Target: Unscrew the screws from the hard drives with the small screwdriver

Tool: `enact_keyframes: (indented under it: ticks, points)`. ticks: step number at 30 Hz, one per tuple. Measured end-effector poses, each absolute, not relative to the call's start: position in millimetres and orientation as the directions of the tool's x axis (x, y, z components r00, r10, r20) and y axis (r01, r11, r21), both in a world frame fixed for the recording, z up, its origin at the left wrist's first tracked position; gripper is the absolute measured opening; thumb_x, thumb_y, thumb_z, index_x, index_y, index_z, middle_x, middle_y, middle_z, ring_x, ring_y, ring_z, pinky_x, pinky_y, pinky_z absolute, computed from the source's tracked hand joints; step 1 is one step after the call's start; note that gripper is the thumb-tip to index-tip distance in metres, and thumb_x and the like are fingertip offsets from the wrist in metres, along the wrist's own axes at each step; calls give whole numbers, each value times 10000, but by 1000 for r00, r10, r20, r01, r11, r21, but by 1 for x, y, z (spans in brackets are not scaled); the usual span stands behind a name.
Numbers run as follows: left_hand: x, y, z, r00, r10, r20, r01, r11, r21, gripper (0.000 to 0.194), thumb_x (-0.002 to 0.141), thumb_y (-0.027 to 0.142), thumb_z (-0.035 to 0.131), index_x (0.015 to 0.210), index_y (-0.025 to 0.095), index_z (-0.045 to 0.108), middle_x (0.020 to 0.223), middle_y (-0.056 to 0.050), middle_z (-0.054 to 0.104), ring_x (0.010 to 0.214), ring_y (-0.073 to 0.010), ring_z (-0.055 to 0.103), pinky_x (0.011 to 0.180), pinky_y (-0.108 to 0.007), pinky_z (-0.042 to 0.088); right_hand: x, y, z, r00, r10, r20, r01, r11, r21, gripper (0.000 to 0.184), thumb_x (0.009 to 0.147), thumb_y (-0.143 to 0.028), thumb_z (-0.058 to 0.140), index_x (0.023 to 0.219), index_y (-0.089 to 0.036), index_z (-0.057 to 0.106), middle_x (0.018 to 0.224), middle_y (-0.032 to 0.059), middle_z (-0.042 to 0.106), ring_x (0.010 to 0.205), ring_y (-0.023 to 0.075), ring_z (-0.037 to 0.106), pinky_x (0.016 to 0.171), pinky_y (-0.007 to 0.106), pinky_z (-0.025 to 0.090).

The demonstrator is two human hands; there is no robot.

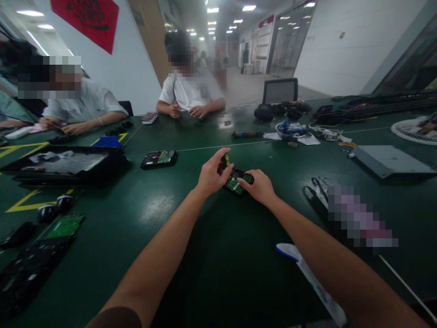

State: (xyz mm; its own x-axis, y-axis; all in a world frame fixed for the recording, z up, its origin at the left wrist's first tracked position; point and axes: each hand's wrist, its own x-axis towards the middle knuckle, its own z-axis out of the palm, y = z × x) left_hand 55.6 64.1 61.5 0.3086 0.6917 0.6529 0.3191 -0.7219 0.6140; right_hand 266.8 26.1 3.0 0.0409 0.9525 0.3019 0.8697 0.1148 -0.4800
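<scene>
In front of me a small black device with an exposed green circuit board (235, 186) lies on the dark green table (218, 255). My left hand (212, 175) is closed on what looks like a screwdriver (226, 159) with a black-and-yellow handle, held roughly upright over the device's left side. Its shaft and tip are hidden by fingers. My right hand (261, 186) grips the device's right side, thumb on the board and fingers along the edge. A similar black device with a green board (159, 159) lies further off to the left.
A black tray (112, 160) stands at left, with black parts and a long board-bearing panel (37, 259) nearer. At right are a grey metal box (392, 160), a bowl of blue material (292, 130) and a white-and-blue strip (317, 282). Two people sit across the table.
</scene>
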Motion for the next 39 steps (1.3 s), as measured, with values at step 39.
enact_keyframes:
  ticks: [39]
  points:
    - [70, 60, 118, 378, 925, 48, -209, 35, 977, 180, 866, 334, 719, 838, 175, 639, 873, -81, 684, 831, -191, 675, 569, -271, 582, 272, 29, 4, 10, 960, 278, 862, 133, -490, 485, 924, -637, 623, 1150, -212, 679, 1128, 98, 673, 986, 234, 634, 859, 354, 483]
